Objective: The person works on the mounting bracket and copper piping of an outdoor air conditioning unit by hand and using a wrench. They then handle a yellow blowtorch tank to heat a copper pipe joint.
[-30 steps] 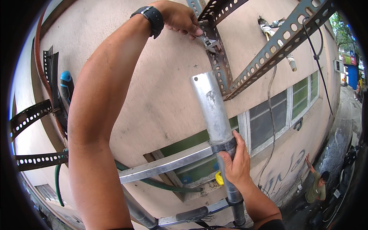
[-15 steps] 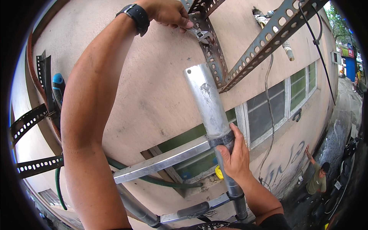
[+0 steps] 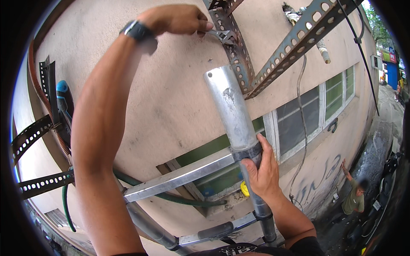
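High up, my left hand is closed round the handle of an adjustable wrench. The wrench's jaws sit against the rusty upright of a slotted angle-iron bracket on the wall; whatever they grip there is too small to make out. Lower down, my right hand wraps round the right rail of a telescopic ladder, just under its dark collar. Above that collar rises the rail's bare silver tube. A flat metal rung runs left from the collar.
A slanting slotted arm juts out from the bracket. Black slotted brackets and a blue-and-black tool are at left. A window, a hanging cable and a green hose line the wall. Far below right stands a person.
My left hand and the wrench handle have swung slightly downward and left, and the wrist has shifted left. My right hand stays on the ladder rail.
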The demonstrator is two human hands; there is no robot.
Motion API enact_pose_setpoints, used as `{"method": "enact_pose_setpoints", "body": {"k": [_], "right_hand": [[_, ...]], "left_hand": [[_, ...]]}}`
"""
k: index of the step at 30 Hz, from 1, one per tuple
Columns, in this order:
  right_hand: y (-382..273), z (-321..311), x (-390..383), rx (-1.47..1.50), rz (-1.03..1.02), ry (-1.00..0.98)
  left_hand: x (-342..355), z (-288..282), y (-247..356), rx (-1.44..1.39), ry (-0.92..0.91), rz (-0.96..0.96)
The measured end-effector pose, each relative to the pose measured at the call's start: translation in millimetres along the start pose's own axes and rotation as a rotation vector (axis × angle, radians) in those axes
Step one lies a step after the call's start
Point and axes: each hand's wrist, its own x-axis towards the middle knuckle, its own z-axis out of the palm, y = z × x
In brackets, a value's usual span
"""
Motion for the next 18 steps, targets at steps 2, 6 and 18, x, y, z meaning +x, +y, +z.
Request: {"method": "enact_pose_setpoints", "body": {"k": [2,6,18], "right_hand": [[-3.3,0.9,-1.3,0.014,0.014,-0.011],[-0.1,-1.9,-1.6,0.013,-0.002,0.012],[4.1,2.7,-2.4,0.011,-0.007,0.036]], "left_hand": [[-19.3,40.1,-16.1,-0.155,0.168,0.019],[-59.4,77.0,31.7,-0.317,0.185,-0.113],[-55.6,60.1,23.8,-0.369,0.260,-0.191]]}}
